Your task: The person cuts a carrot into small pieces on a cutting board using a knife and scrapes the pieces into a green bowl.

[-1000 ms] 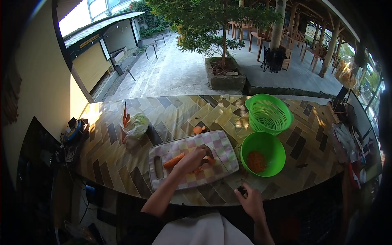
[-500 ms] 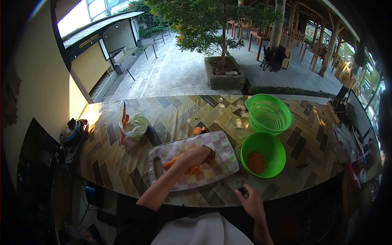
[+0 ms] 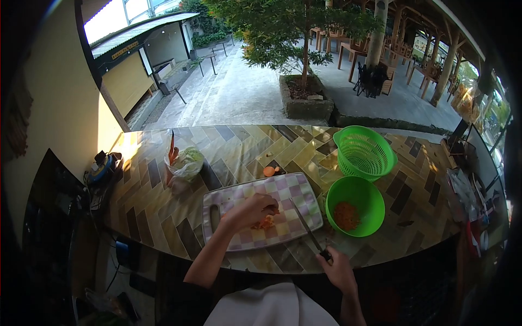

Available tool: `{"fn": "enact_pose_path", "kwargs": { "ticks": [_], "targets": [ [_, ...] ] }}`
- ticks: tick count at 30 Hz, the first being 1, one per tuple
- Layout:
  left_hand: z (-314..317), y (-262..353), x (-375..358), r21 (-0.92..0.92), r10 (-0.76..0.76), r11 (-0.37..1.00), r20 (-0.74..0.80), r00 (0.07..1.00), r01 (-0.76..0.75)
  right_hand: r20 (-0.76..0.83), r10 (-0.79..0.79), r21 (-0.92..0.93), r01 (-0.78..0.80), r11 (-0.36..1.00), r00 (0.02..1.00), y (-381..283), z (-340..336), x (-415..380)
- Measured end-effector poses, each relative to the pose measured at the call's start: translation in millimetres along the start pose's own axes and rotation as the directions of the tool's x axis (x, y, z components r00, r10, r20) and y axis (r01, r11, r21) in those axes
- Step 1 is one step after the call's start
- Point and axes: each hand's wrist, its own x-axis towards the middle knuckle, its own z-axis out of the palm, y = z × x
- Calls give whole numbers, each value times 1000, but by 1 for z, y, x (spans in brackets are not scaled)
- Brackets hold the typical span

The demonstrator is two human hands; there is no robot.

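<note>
My left hand (image 3: 254,209) is over the checkered cutting board (image 3: 296,187), its fingers curled together. An orange bit shows at its fingertips; what they hold is mostly hidden. Just below lies a small pile of chopped carrot (image 3: 265,223). A sliver of orange shows by the left wrist, the rest covered by the hand. In my right hand (image 3: 338,270), at the table's front edge, is the black handle of a knife (image 3: 308,228). Its blade slants up and left across the board's right side, apart from the left hand.
Right of the board stands a green bowl (image 3: 375,204) with orange shreds inside, a green colander (image 3: 367,149) behind it. Carrot ends (image 3: 269,171) lie past the board's far edge. A plastic bag of vegetables (image 3: 187,164) sits at left on the patterned tabletop (image 3: 163,217).
My left hand has drawn back left, away from the knife blade, and now covers most of the carrot beside it. The knife blade shows more plainly; the view has shifted slightly.
</note>
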Motion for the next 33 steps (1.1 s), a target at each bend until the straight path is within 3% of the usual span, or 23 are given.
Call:
{"fn": "enact_pose_path", "kwargs": {
  "ticks": [6, 8, 11, 16, 19, 25, 28, 31, 33],
  "targets": [
    [-26, 23, -71, 160, -139, 974, -130, 982, 159, 353, -122, -73, 157, 985, 928, -17, 13, 8],
    [-13, 11, -90, 128, -188, 969, -168, 968, 211, 371, -154, -110, 208, 972, 916, -20, 23, 10],
    [1, 6, -108, 123, -229, 958, -214, 950, 259, 361, -187, -148, 254, 956, 914, -20, 35, 14],
    [28, -6, -115, 166, -168, 959, -315, 934, 228, 220, -180, -200, 225, 954, 959, -15, 34, 17],
    [43, -11, -107, 183, -120, 962, -390, 913, 204, 194, -197, -129, 224, 966, 961, -10, 29, 18],
    [48, -4, -106, 126, -141, 966, -473, 870, 225, 254, -152, -119, 187, 975, 955, -15, 30, 11],
    [49, -3, -109, 103, -154, 968, -472, 868, 228, 205, -219, -121, 246, 962, 954, -5, 40, 15],
    [53, -10, -113, 103, -126, 974, -492, 862, 201, 217, -125, -102, 150, 983, 968, -14, 36, 14],
    [53, -10, -114, 113, -114, 974, -509, 853, 198, 223, -157, -90, 180, 980, 962, -15, 36, 12]
  ]
}}
